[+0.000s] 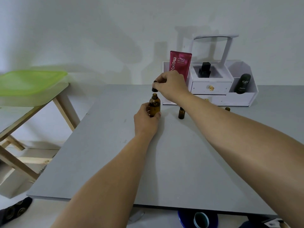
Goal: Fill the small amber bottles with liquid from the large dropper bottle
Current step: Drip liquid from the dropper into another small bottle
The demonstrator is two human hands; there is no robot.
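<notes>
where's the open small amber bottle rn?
In the head view, the small amber bottle stands upright on the grey table, just right of the large dropper bottle in the left hand, in front of the white organizer.

Grey table (164,162) standing against a plain pale wall (98,30), which is carrying soft shadows. White drawer organiser (212,89) with gold knobs sitting at the table's far edge, holding a red tube (181,65) and dark containers. At left, a wooden-legged stool (32,102) is bearing a green lidded box (31,81). Pale floor showing beneath.
</notes>
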